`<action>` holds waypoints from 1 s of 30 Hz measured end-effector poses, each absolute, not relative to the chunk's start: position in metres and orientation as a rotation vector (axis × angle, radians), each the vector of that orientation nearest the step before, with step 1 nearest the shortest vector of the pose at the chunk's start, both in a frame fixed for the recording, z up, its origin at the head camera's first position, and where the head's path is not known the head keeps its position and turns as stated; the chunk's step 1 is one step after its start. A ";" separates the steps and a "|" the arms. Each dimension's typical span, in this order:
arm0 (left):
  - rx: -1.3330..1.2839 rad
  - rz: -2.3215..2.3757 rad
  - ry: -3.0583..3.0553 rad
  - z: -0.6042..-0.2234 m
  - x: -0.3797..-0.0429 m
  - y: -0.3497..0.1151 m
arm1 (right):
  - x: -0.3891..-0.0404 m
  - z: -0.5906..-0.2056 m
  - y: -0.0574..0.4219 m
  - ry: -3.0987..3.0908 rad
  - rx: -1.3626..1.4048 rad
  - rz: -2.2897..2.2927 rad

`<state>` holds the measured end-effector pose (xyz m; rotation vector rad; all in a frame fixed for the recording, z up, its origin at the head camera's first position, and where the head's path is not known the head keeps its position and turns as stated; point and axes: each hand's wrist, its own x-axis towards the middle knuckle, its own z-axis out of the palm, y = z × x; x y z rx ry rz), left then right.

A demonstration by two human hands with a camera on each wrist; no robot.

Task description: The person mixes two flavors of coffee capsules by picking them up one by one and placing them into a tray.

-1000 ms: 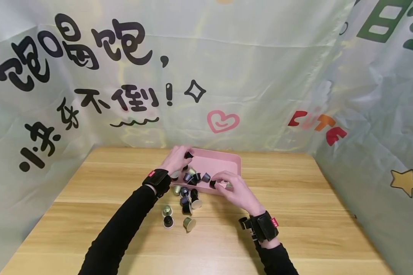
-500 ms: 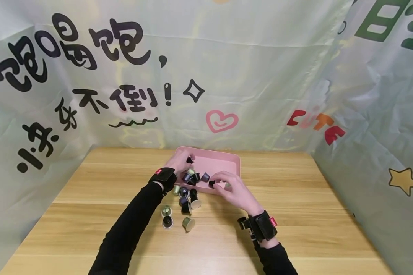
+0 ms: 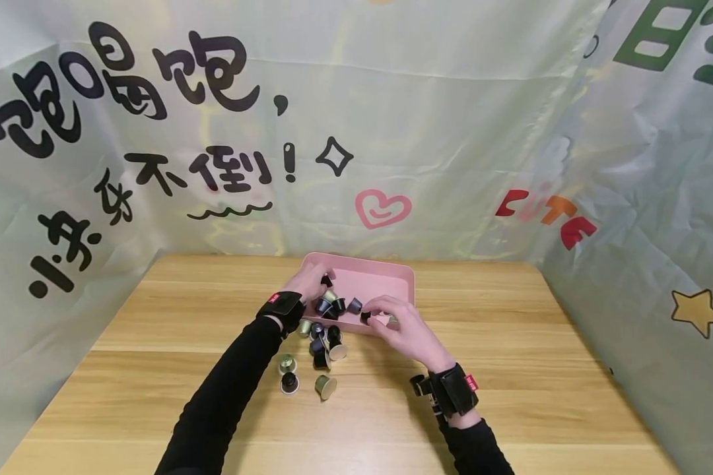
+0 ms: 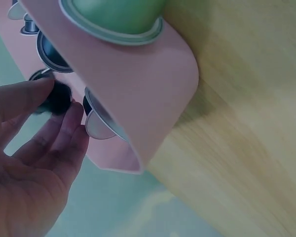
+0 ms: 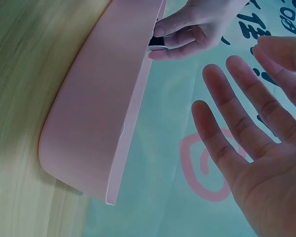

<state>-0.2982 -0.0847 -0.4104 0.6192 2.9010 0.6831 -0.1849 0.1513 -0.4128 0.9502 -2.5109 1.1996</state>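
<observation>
My left hand (image 3: 307, 282) pinches a black coffee capsule (image 4: 58, 98) between thumb and fingers, inside the left part of a pink tray (image 3: 377, 280). Over the tray's front right edge is my right hand (image 3: 407, 330). In the right wrist view its fingers (image 5: 219, 138) are spread and hold nothing. A black capsule (image 3: 365, 318) lies in the tray close by its fingertips in the head view. More capsules, black, grey-blue (image 3: 354, 305) and pale green (image 3: 330, 296), lie in the tray between the hands.
Several capsules, among them a black one (image 3: 321, 359), cluster on the wooden table (image 3: 511, 369) before the tray. Nearer me are a green capsule (image 3: 325, 387), another green one (image 3: 287, 363) and a black one (image 3: 289, 382). A printed cloth (image 3: 451, 132) hangs behind.
My left hand has moved slightly right and lower within the tray with the black capsule in its fingers. My right hand has stayed nearly still.
</observation>
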 end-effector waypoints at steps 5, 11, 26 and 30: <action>0.623 0.792 2.832 -0.410 -0.294 -0.091 | -0.185 -0.413 0.152 -2.528 0.938 1.197; 0.609 0.942 2.827 -0.406 -0.282 -0.101 | -0.185 -0.413 0.152 -2.556 0.921 1.175; 0.820 1.171 2.677 -0.406 -0.227 -0.135 | -0.183 -0.413 0.149 -2.616 0.944 1.087; 0.848 1.203 2.669 -0.407 -0.213 -0.141 | -0.183 -0.413 0.147 -2.626 0.981 1.105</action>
